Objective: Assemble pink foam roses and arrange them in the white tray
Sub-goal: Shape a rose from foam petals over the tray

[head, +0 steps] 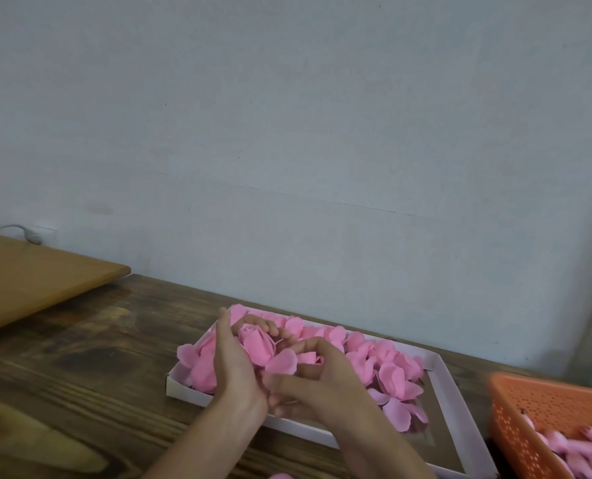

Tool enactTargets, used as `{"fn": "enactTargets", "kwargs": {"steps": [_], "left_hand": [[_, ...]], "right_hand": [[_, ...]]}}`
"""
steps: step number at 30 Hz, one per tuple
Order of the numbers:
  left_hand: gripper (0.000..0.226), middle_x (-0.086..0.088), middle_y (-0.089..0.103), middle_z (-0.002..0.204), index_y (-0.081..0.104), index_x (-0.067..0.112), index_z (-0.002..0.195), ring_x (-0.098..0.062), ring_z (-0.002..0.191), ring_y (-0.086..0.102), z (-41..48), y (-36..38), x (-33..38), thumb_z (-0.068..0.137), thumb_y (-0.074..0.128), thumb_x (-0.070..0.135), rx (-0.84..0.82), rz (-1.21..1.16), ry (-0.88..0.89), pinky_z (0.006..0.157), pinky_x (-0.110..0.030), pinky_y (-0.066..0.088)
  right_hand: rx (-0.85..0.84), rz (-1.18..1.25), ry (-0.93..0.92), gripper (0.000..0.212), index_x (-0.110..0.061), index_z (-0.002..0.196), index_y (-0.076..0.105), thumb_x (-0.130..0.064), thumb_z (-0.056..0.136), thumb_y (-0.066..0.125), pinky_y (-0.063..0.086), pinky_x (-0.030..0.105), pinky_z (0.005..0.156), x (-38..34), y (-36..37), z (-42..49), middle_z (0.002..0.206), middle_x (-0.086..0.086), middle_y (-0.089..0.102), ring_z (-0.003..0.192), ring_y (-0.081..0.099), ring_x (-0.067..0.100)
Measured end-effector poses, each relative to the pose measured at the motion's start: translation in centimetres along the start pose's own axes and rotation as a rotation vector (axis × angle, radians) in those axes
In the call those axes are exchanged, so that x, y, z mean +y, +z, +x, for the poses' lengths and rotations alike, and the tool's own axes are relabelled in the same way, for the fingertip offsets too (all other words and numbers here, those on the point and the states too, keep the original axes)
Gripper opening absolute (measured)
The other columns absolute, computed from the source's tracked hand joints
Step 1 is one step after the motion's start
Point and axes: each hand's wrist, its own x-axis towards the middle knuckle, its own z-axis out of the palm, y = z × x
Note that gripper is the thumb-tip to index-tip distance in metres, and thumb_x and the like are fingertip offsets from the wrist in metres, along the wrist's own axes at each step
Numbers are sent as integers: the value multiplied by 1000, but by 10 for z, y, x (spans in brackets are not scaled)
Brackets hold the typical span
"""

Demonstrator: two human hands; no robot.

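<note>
A white tray lies on the dark wooden table, with several pink foam roses packed in its far and left part. Over the tray's left half my left hand cups a pink rose, fingers curled round its far side. My right hand is pressed against the left hand from the right, its fingers bent onto the petals at the rose's base. The lower part of the rose is hidden between the two hands.
An orange perforated basket holding pink foam pieces stands at the right edge. A light wooden board lies at the far left by the wall. A white plug with cable is on the wall behind it.
</note>
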Motion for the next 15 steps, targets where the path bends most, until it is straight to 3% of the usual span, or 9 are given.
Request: {"fn": "enactTargets", "kwargs": {"steps": [2, 4, 6, 8, 9, 11, 12, 13, 15], "left_hand": [[69, -9, 67, 59, 69, 11, 65, -26, 55, 71, 2, 0, 2, 96, 51, 70, 36, -15, -22, 51, -34, 58], [65, -9, 74, 64, 73, 8, 95, -28, 73, 73, 1, 1, 5, 96, 53, 70, 105, -25, -35, 57, -36, 56], [69, -14, 79, 91, 69, 8, 123, -32, 93, 72, -1, 3, 8, 97, 54, 69, 156, -51, -55, 55, -37, 56], [76, -19, 72, 127, 59, 6, 143, -34, 105, 70, -3, 4, 11, 98, 54, 67, 206, -60, -56, 49, -35, 55], [76, -18, 72, 127, 57, 4, 144, -30, 97, 71, -2, 4, 11, 99, 53, 65, 216, -46, -62, 46, -33, 54], [63, -11, 79, 84, 61, 5, 125, -23, 68, 67, 0, 2, 11, 102, 50, 63, 211, -11, -72, 44, -30, 53], [58, -7, 74, 64, 61, 7, 117, -22, 61, 64, 0, 2, 11, 102, 49, 62, 202, -9, -78, 46, -30, 53], [56, -6, 71, 59, 62, 9, 113, -23, 60, 64, 3, 1, 10, 103, 49, 62, 203, -14, -93, 50, -32, 53], [56, -11, 75, 80, 64, 9, 119, -29, 76, 68, 6, 0, 8, 101, 53, 61, 213, -45, -138, 60, -39, 52]], "right_hand": [[28, -2, -17, 57, -8, 118, 52, 4, 74, 86, 62, 35, 62, 0, -3, 1, 93, 26, 75, 65, 70, 25], [84, -198, -130, 54, -21, 114, 57, -2, 74, 87, 60, 33, 61, -1, -8, 2, 94, 18, 75, 64, 69, 21], [138, -540, -314, 52, -38, 112, 60, -13, 75, 87, 59, 30, 65, -2, -15, 4, 95, 1, 71, 68, 68, 13], [123, -786, -470, 51, -46, 108, 65, -8, 78, 81, 58, 24, 69, -4, -21, 7, 104, -15, 59, 82, 66, 8], [99, -863, -521, 52, -47, 106, 67, -4, 79, 79, 58, 24, 70, -4, -24, 9, 108, -20, 54, 88, 63, 7], [36, -982, -610, 51, -46, 106, 70, -3, 80, 78, 56, 24, 69, -4, -29, 12, 112, -23, 50, 91, 61, 8], [-2, -1038, -656, 50, -45, 107, 71, -4, 80, 78, 54, 24, 69, -2, -32, 13, 114, -23, 49, 91, 60, 9], [-37, -1097, -694, 47, -45, 109, 71, -8, 81, 79, 53, 24, 69, 0, -34, 15, 116, -23, 48, 91, 59, 8], [-48, -1209, -732, 37, -45, 110, 71, -20, 84, 78, 51, 26, 72, 3, -36, 15, 118, -23, 47, 92, 56, 5]]}}
